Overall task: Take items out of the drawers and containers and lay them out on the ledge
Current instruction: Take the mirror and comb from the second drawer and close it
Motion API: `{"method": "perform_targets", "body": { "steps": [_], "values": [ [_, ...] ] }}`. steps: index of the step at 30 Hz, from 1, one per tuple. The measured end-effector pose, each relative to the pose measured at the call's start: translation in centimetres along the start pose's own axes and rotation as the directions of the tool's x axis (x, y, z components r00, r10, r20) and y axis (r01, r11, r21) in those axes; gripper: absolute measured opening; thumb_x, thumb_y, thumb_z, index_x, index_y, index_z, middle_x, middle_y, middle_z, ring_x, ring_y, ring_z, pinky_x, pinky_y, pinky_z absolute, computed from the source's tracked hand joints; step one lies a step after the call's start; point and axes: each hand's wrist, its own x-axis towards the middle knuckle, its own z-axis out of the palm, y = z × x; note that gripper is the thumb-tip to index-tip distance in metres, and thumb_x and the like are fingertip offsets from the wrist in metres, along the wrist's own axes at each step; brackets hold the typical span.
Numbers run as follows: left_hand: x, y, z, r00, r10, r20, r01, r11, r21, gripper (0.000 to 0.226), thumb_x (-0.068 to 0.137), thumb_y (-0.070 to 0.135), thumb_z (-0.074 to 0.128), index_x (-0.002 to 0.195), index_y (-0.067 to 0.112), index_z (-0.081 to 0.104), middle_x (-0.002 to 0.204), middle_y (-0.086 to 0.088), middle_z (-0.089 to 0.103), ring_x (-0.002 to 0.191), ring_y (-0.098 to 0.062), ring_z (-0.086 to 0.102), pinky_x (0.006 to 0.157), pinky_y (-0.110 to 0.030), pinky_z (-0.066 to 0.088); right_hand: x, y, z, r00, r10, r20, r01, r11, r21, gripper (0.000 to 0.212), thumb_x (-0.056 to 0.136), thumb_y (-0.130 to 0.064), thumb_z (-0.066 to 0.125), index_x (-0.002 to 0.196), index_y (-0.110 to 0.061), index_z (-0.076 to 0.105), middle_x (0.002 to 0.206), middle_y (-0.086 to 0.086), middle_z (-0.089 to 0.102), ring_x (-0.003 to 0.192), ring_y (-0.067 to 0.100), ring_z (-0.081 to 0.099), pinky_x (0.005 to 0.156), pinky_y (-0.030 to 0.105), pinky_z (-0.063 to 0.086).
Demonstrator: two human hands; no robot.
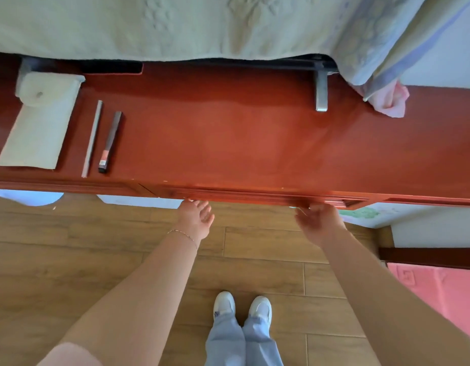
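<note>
A glossy red-brown wooden ledge point(241, 133) runs across the view. On its left lie a pale cloth pouch point(41, 122), a thin grey stick point(92, 137) and a dark narrow box point(111, 141), side by side. Below the ledge's front edge sits a drawer front point(244, 197), seen from above and closed. My left hand point(195, 217) reaches up under the drawer front with relaxed fingers, holding nothing. My right hand point(317, 220) is at the drawer's right end, blurred, its fingers touching the lower edge.
A pale green bedspread point(175, 25) hangs over the ledge's far side, with a pink cloth point(389, 100) at the right. A grey metal bracket point(321, 91) stands on the ledge. Wooden floor, my legs and white shoes point(243, 306) lie below. A pink mat point(439, 294) is at right.
</note>
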Motion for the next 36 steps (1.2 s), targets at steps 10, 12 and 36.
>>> {"method": "perform_targets", "body": {
  "steps": [10, 12, 36],
  "values": [
    [-0.5, -0.5, -1.0, 0.998, 0.017, 0.063, 0.0, 0.967, -0.253, 0.052, 0.101, 0.035, 0.02, 0.136, -0.001, 0.035, 0.14, -0.016, 0.043, 0.128, -0.028, 0.043, 0.108, -0.038, 0.032, -0.7, 0.7, -0.8, 1.0, 0.018, -0.008, -0.017, 0.993, 0.119, 0.026, 0.085, 0.008, 0.028, 0.072, -0.003, 0.047, 0.076, 0.014, 0.049, 0.071, 0.022, 0.052, 0.1, 0.034, 0.041],
    [-1.2, -1.5, -1.9, 1.0, 0.008, 0.025, -0.002, 0.969, -0.248, 0.049, 0.101, 0.034, 0.021, 0.131, 0.0, 0.04, 0.138, -0.016, 0.045, 0.126, -0.028, 0.045, 0.106, -0.038, 0.034, -1.6, 1.5, -1.6, 0.999, 0.033, -0.033, -0.03, 0.995, 0.091, 0.026, 0.086, 0.008, 0.028, 0.073, -0.003, 0.048, 0.076, 0.014, 0.051, 0.072, 0.022, 0.053, 0.098, 0.034, 0.042],
    [-8.1, -10.6, -13.0, 0.981, -0.109, -0.158, 0.106, 0.994, -0.027, 0.039, 0.098, 0.013, 0.02, 0.122, 0.001, 0.047, 0.131, -0.015, 0.05, 0.125, -0.032, 0.044, 0.104, -0.039, 0.035, -9.4, 10.6, -13.0, 0.978, -0.01, -0.211, -0.127, 0.768, -0.628, 0.016, 0.087, 0.0, 0.044, 0.076, -0.01, 0.051, 0.074, 0.008, 0.055, 0.067, 0.02, 0.051, 0.062, 0.03, 0.045]
  ]
}}
